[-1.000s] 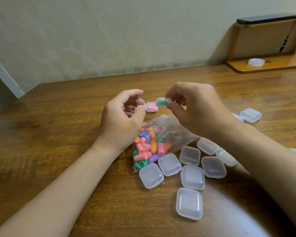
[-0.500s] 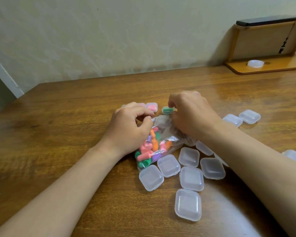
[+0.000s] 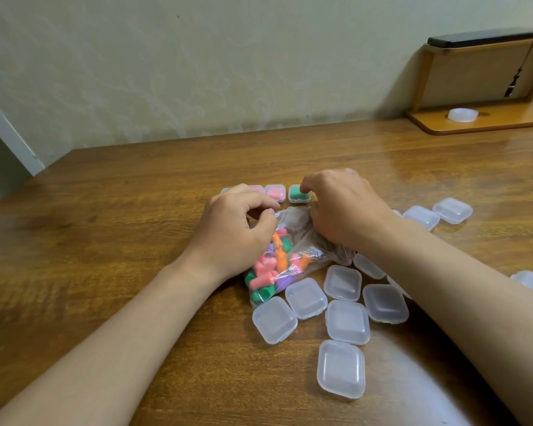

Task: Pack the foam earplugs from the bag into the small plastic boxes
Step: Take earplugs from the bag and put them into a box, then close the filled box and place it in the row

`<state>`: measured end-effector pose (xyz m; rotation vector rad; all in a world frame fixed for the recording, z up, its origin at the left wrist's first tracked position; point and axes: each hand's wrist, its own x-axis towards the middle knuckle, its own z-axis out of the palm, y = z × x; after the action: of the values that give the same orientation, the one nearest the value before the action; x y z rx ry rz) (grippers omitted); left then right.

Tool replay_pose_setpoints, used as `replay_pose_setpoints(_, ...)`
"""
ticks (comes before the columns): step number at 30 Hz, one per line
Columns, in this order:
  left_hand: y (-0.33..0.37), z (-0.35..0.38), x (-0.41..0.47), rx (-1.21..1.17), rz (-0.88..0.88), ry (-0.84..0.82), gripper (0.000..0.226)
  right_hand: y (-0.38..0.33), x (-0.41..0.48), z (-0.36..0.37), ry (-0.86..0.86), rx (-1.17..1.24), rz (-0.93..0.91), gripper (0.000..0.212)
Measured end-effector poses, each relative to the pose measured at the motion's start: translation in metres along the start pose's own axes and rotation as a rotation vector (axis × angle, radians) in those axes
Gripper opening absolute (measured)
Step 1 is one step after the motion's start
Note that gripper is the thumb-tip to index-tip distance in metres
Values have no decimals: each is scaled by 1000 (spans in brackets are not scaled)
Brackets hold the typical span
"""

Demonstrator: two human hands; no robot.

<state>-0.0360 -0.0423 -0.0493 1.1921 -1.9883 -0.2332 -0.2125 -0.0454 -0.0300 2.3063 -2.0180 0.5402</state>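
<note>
- Head view: table (image 3: pixel 130 229) of brown wood, with a pale wall along its far edge.
- Bag (image 3: pixel 302 244) of clear film lay mid-table, mouth toward the far edge, with loose earplugs (image 3: pixel 266 272) in pink, orange, green and purple heaped at its near end.
- Left hand (image 3: pixel 231 232) had its fingers curled, thumb and forefinger pinching the bag's mouth rim.
- Right hand (image 3: pixel 348 207) lay over the other side of the mouth, index tip touching the green-filled box (image 3: pixel 297 196); could not tell whether it gripped the film.
- Pink-filled box (image 3: pixel 275 193) sat just left of the green one, in a row beyond the bag.
- Empty boxes (image 3: pixel 340 368), lids closed, were scattered toward the near and right edges.
- Wooden stand (image 3: pixel 486 121) stood at the far right corner, carrying a white ring (image 3: pixel 462 114).
</note>
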Motion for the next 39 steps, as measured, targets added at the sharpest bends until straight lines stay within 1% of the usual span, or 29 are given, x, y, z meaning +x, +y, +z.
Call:
replay_pose_setpoints(4, -1, 1, 0, -5, 0, 0, 18, 0, 0, 0, -2, -2, -11, 34)
replay_pose_setpoints(8, 0, 0, 0, -22, -16, -8, 26, 0, 0, 0, -3, -8, -12, 35)
replay_pose_setpoints(11, 0, 1, 0, -17, -9, -7, 18, 0, -1, -1, 1, -6, -18, 36)
replay_pose_setpoints(18, -2, 1, 1, -23, 7, 4, 19, -1, -1, -2, -5, 13, -19, 37)
replay_pose_setpoints(21, -1, 1, 1, -48, 25, 7, 27, -1, -2, -4, 8, 99, 15, 40)
replay_pose_setpoints(25, 0, 0, 1, -61, 57, -1, 27, 4, -3, -17, 89, 243, 58, 35)
replay_pose_setpoints(28, -1, -2, 0, -16, 166, -28, 25, 12, -9, -34, 113, 285, 92, 30)
replay_pose_setpoints(30, 0, -4, 1, 13, 247, -40, 25, 21, -12, -46, 75, 280, 109, 26)
replay_pose_setpoints(34, 13, -4, 7, 36, 323, -68, 25, 42, -18, -61, -127, 155, 85, 28)
replay_pose_setpoints(36, 28, -3, 13, 36, 345, -131, 26, 50, -20, -65, -200, 123, 77, 32)
replay_pose_setpoints(39, 49, 1, 25, 58, 383, -291, 22, 55, -22, -69, -276, 110, 76, 35)
